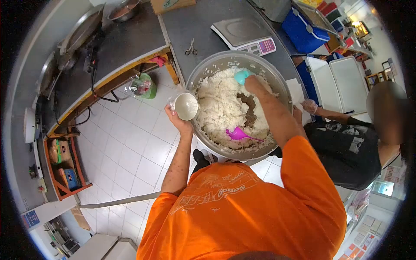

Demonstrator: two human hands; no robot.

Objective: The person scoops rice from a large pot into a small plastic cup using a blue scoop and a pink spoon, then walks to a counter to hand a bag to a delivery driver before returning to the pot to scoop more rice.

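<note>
A large metal pot [284, 82] of white rice [216, 102] stands in front of me, with part of its dark bottom showing. My left hand [177, 119] is closed around a pale round cup [187, 106] at the pot's left rim; its mouth faces me. My right hand [255, 84] reaches over the rice and is closed on a turquoise scoop [242, 77], whose head is at the rice near the far side. A magenta spoon [237, 133] lies on the rice at the near side of the pot, apart from both hands.
Beyond the pot are a digital scale [242, 34] and scissors [190, 47]. At right, a co-worker's gloved hand [310, 106] is close to the pot, near a white open cooler [325, 82]. A blue cooler [303, 30] stands behind. A green bin [148, 88] is on the floor at left.
</note>
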